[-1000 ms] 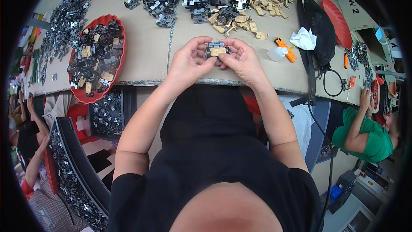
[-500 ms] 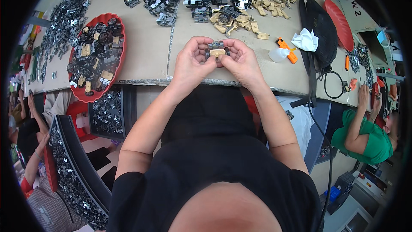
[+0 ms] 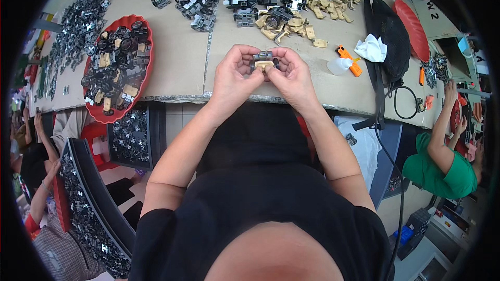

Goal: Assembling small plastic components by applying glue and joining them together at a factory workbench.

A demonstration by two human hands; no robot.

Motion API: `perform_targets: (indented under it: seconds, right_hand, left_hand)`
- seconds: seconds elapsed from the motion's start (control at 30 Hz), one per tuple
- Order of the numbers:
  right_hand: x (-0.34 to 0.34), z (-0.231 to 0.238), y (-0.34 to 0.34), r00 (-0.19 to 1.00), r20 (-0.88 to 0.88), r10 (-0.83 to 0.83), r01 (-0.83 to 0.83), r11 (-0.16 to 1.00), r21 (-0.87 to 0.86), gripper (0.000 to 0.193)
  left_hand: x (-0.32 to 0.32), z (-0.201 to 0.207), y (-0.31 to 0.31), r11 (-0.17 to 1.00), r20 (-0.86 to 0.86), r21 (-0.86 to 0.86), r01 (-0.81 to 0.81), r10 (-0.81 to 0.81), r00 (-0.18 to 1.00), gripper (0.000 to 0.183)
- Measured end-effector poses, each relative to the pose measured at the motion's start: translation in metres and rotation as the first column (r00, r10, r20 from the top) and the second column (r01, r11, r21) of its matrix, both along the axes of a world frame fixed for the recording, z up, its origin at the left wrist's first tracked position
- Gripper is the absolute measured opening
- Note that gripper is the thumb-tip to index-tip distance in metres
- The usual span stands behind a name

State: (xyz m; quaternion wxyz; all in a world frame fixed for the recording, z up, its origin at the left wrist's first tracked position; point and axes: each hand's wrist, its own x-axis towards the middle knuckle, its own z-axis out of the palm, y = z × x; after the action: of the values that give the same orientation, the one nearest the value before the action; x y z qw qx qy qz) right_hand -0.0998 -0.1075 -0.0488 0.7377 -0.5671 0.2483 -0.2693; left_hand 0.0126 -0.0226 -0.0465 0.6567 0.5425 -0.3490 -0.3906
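**Counter (image 3: 179, 62) laid out around the hands (image 3: 234, 75)**

Between the hands, above the counter's near edge, is a wheeled piece (image 3: 264, 65). A heap of wheeled frames (image 3: 239, 0) spreads from 11 to 12 o'clock, meeting a heap of shell pieces (image 3: 330, 0) at 1 o'clock. At 9 o'clock a dish (image 3: 149, 67) holds mixed parts, its near end reaching past the edge; loose small parts (image 3: 83, 15) lie beyond it. At 3 o'clock a bottle (image 3: 337, 66) sits just beside a gadget (image 3: 356, 68); farther right come a tissue (image 3: 371, 48), a bag (image 3: 388, 36) and a 2nd dish (image 3: 410, 28). Below the edge, at 8 o'clock, stands a bin (image 3: 158, 138) of parts.
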Motion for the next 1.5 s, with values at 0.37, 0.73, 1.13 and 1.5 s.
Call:
perform_targets:
  seconds: [0.37,0.73,1.13,1.5]
  right_hand:
    - [0.001,-0.001,0.003,0.999,0.021,-0.042,0.042,0.999,0.004,0.026]
    - [-0.001,0.003,0.000,0.999,0.035,-0.013,0.010,0.998,0.070,0.029]
    - [-0.002,-0.003,0.000,0.999,0.035,-0.003,0.002,1.000,0.030,0.034]
    - [0.000,-0.002,0.002,0.996,0.083,-0.044,0.044,0.999,0.000,0.030]
  left_hand:
    - [0.001,-0.002,0.000,1.000,0.058,0.014,-0.008,0.007,0.998,0.030]
    - [0.000,0.005,0.000,1.000,-0.038,0.021,0.003,-0.003,0.999,0.034]
    - [0.000,0.005,0.000,0.997,-0.056,0.072,0.012,-0.008,0.998,0.036]
    - [0.002,-0.003,-0.002,0.999,-0.023,0.026,-0.026,0.027,0.999,0.029]
